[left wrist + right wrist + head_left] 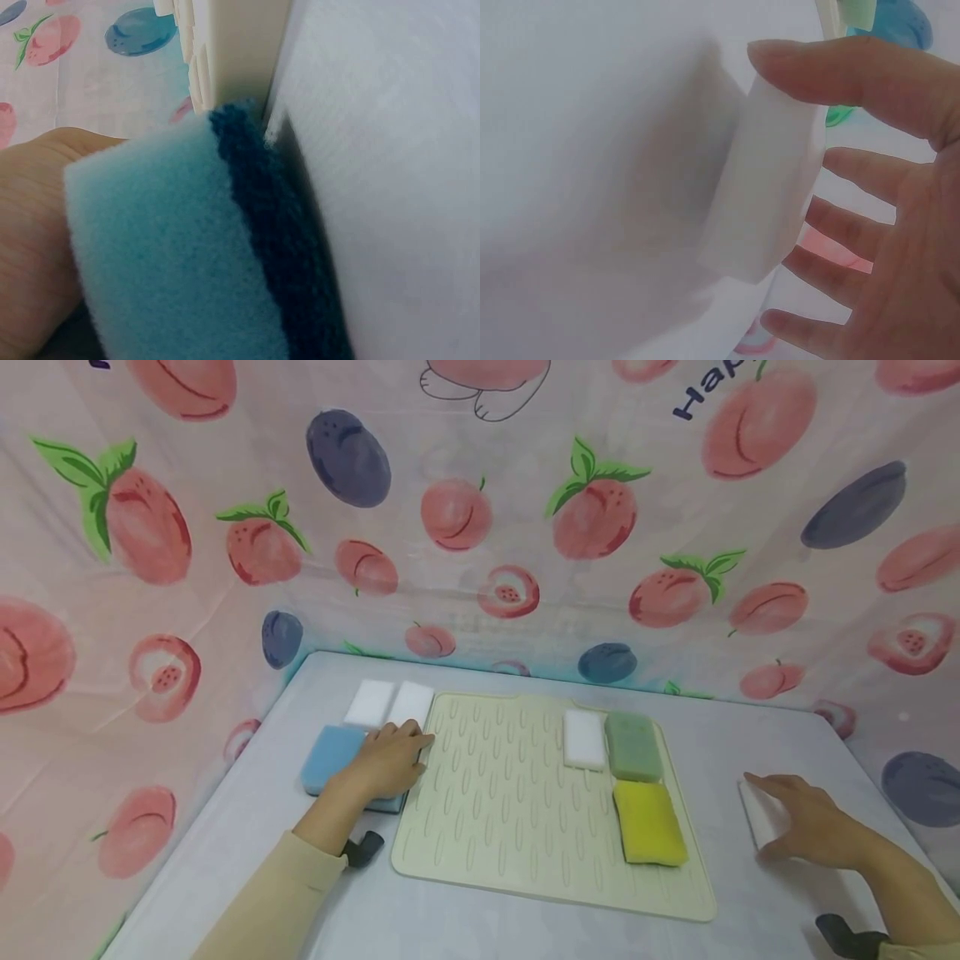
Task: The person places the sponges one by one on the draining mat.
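My left hand (386, 760) is at the left edge of a cream ridged mat (510, 785), gripping a blue sponge (172, 240) with a dark blue scouring layer. Much of that sponge is hidden under the hand in the head view. Another blue sponge (330, 756) lies just left of it. To the right of the mat, my right hand (813, 822) pinches a white sponge (769, 180) between thumb and fingers. It is a plain block, tilted against the white tabletop, with its shadow beside it.
Two white sponges (411, 703) lie behind my left hand, side by side. On the mat's right side are a white sponge (583, 739), a green sponge (633, 746) and a yellow sponge (651, 822). A fruit-printed cloth (465, 552) hangs behind the table.
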Motion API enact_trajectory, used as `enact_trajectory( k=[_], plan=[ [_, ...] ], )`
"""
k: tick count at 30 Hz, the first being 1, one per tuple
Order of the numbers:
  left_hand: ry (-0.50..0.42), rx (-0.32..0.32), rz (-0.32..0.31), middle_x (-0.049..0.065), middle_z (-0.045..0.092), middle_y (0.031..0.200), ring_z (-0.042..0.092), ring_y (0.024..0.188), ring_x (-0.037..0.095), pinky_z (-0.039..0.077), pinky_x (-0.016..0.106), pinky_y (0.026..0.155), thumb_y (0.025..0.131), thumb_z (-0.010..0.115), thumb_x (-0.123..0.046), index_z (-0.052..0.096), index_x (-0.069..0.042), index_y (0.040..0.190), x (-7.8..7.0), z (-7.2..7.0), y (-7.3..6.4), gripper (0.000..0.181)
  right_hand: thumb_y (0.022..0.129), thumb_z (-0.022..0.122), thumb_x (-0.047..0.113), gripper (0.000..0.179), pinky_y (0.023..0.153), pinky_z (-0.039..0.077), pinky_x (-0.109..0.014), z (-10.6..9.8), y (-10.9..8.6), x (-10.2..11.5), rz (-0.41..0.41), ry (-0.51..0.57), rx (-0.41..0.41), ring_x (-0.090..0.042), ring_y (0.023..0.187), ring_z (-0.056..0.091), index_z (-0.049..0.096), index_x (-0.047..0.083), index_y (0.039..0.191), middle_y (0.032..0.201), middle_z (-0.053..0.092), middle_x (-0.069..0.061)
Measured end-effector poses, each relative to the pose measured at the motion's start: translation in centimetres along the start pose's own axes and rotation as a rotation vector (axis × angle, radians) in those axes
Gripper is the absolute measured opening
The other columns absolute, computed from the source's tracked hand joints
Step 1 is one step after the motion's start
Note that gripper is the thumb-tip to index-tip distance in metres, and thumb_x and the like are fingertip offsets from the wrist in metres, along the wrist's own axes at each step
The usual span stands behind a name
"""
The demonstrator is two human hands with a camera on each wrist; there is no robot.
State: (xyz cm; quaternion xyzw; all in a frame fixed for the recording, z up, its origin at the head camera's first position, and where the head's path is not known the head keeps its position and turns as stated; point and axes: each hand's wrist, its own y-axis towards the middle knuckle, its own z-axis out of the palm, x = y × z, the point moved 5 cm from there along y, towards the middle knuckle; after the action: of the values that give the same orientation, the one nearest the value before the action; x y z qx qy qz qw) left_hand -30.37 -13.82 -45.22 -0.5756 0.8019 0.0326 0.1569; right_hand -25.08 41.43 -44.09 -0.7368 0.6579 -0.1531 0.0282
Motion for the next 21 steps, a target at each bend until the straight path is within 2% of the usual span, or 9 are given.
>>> enact_trajectory(
  k=[21],
  plan=[
    [0.014,-0.004,0.000,0.008,0.055,0.135,0.048,0.115,0.029,0.039,0.057,0.105,0.102,0.065,-0.023,0.056,-0.012,0.150,-0.2,-0.1,-0.2,0.050,0.062,0.097,0.044,0.119,0.094,0.038,-0.082,-0.9,0.7,1.5,0.029,0.006,0.027,-0.065,0.124,0.034,0.038,-0.004,0.154,0.144,0.033,-0.043]
  ],
)
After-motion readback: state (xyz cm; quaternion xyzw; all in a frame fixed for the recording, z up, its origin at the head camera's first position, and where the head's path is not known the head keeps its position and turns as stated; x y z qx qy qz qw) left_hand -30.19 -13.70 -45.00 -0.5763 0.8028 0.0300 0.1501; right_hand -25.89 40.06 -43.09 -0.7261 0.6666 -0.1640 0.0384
